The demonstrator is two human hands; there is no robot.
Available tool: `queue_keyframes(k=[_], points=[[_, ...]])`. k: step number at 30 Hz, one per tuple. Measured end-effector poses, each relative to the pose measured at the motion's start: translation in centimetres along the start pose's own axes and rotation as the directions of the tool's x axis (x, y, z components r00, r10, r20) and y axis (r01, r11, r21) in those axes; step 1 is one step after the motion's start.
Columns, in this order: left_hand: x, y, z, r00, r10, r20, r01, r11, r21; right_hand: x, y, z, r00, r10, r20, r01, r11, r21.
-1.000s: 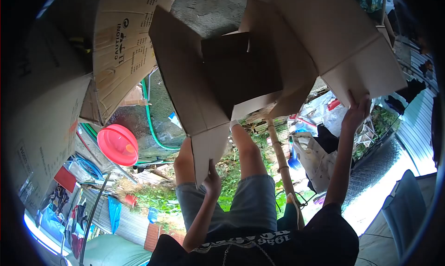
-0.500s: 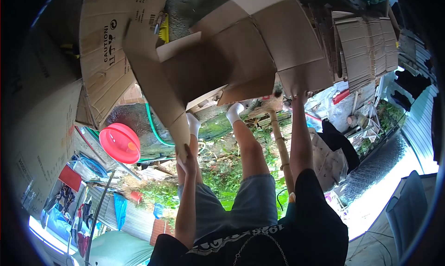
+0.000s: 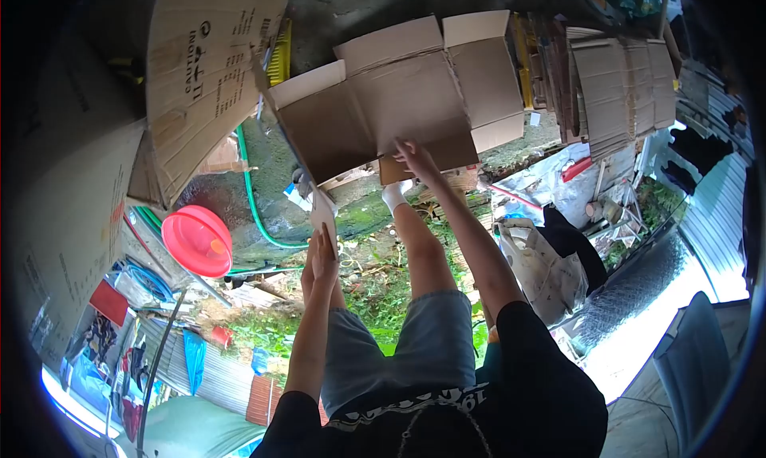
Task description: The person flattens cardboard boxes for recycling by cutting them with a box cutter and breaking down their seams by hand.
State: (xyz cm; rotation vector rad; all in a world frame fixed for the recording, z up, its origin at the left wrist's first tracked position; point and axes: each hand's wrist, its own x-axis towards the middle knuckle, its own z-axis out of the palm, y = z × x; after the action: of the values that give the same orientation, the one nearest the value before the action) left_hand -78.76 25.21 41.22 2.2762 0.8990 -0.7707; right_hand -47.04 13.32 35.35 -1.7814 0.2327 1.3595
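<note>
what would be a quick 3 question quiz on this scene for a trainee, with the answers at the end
1. Multiple choice: Which word is printed on the upright-looking cardboard at the picture's left?
a) FRAGILE
b) CAUTION
c) RECYCLE

2. True or false: In this view, the right hand overlaps the opened carton.

3. Short answer: Which is nearer the pink basin in the picture, the left hand or the right hand?

Key: 1. b; 2. true; 3. the left hand
</note>
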Motion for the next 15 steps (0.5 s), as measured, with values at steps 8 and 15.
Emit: queue_keyframes(k=[8, 15], points=[[0.6, 5.2, -0.9, 0.944, -0.230, 0.238, 0.228, 0.973, 0.036, 1.3, -4.0, 14.7, 0.892, -0.326, 0.312, 0.432, 0.817, -0.382], [-0.6, 5.0, -3.7, 0.970, -0.046, 0.240, 0.072, 0.992, -0.101, -1.3, -6.2, 15.2, 0.891, -0.454, 0.021, 0.372, 0.704, -0.605]])
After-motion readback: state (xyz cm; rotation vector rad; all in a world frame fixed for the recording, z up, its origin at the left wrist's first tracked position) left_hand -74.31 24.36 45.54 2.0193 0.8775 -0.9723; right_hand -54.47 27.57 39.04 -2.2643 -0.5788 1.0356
